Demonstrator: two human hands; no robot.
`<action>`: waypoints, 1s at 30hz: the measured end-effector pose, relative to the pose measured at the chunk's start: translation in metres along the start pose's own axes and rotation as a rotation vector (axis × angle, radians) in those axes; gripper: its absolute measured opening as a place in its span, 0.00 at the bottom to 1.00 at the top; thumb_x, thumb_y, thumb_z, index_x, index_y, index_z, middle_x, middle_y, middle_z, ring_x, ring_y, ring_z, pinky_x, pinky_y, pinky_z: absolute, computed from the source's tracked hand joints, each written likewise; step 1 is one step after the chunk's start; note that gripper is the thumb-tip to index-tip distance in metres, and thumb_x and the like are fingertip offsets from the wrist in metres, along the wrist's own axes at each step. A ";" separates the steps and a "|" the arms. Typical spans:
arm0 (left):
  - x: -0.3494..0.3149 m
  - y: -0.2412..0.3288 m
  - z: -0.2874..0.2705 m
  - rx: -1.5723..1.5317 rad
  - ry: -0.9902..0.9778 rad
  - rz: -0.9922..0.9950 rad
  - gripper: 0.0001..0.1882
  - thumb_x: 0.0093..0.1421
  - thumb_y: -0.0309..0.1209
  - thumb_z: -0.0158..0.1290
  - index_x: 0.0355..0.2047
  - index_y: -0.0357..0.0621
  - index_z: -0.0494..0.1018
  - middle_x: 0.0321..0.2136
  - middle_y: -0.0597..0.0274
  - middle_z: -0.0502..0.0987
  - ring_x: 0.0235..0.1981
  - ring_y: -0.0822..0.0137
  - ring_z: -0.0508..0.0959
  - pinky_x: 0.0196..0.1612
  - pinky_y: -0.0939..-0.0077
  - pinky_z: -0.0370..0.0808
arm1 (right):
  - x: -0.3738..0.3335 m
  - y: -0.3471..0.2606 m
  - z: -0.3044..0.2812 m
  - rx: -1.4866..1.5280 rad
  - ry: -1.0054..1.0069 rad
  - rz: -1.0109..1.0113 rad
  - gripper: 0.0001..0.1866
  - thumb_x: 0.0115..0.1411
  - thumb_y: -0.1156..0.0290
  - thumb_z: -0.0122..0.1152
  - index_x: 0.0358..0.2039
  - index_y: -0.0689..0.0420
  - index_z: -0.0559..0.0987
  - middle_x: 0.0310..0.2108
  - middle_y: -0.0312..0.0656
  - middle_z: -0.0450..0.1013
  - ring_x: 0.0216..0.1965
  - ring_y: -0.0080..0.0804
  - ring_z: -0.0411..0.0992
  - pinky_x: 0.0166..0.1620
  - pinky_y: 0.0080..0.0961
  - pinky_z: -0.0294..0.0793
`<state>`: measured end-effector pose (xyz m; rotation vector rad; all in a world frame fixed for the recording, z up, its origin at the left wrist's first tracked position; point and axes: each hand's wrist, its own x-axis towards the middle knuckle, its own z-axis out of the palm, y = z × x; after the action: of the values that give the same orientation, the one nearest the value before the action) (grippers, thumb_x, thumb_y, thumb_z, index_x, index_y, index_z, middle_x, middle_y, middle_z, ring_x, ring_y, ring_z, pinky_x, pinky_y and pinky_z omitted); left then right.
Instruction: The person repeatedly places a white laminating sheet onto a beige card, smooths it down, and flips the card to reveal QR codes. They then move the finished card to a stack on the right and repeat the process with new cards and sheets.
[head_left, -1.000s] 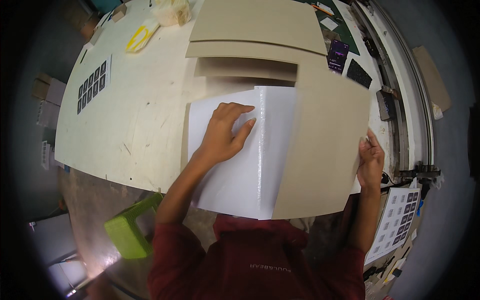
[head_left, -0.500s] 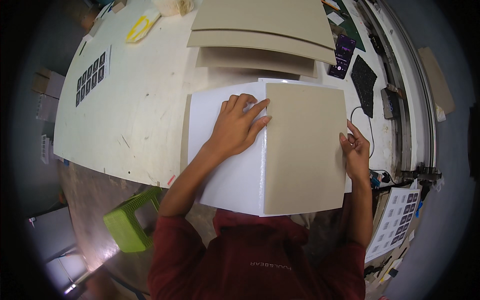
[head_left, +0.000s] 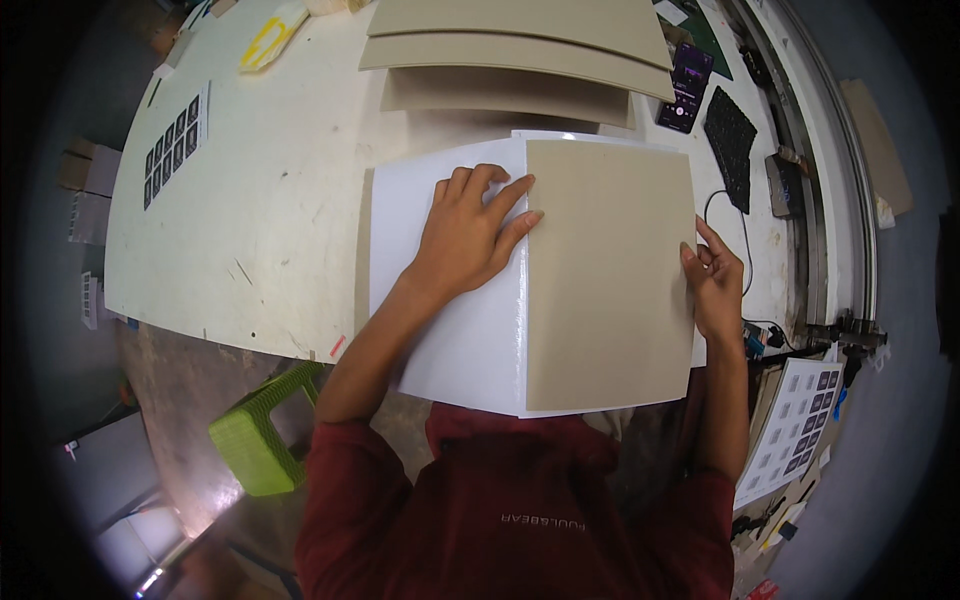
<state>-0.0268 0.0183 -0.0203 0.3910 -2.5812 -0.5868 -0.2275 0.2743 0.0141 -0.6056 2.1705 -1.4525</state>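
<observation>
A beige greyboard panel (head_left: pixel 608 290) lies over the right part of a larger white sheet (head_left: pixel 455 345); both overhang the table's near edge. A shiny strip runs along the board's left edge. My left hand (head_left: pixel 468 225) rests on the white sheet with its fingers apart. Its thumb and index fingertip touch the board's left edge. At the board's right edge, my right hand (head_left: pixel 718 290) has its thumb against the edge and its other fingers curled, pinching the board there. The undersides of the sheet and board are hidden.
Several large beige boards (head_left: pixel 520 50) are stacked beyond the sheet. To the right lie a phone (head_left: pixel 688 85), a black textured piece (head_left: pixel 732 145) and a cable, beside a metal rail (head_left: pixel 850 200). A printed sheet (head_left: pixel 178 145) lies at left. A green stool (head_left: pixel 250 440) stands below.
The table and everything on it sit slightly higher in the picture, as the view has shifted. Both hands keep nearly the same places on the sheet and board.
</observation>
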 end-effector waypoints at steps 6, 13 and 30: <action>-0.001 -0.001 -0.002 0.020 -0.011 0.003 0.23 0.66 0.44 0.54 0.57 0.46 0.75 0.48 0.53 0.73 0.47 0.55 0.70 0.51 0.60 0.66 | 0.001 0.003 0.000 -0.039 -0.007 -0.010 0.25 0.66 0.77 0.57 0.63 0.68 0.68 0.40 0.48 0.81 0.39 0.21 0.76 0.46 0.19 0.74; -0.001 0.006 -0.014 0.039 -0.084 0.043 0.39 0.53 0.59 0.61 0.58 0.48 0.74 0.50 0.48 0.70 0.50 0.51 0.69 0.53 0.56 0.65 | -0.001 0.000 0.001 -0.071 -0.005 -0.002 0.26 0.65 0.77 0.58 0.63 0.68 0.69 0.39 0.46 0.81 0.37 0.20 0.76 0.45 0.18 0.74; -0.004 0.025 -0.021 0.316 -0.036 0.055 0.45 0.47 0.68 0.61 0.57 0.48 0.75 0.55 0.45 0.69 0.53 0.46 0.67 0.54 0.51 0.63 | -0.056 -0.027 0.039 -0.830 -0.121 -0.695 0.22 0.56 0.70 0.70 0.51 0.63 0.79 0.47 0.54 0.75 0.50 0.54 0.74 0.51 0.44 0.76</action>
<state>-0.0168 0.0344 0.0064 0.4125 -2.7140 -0.1655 -0.1563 0.2691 0.0335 -1.8116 2.5359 -0.6461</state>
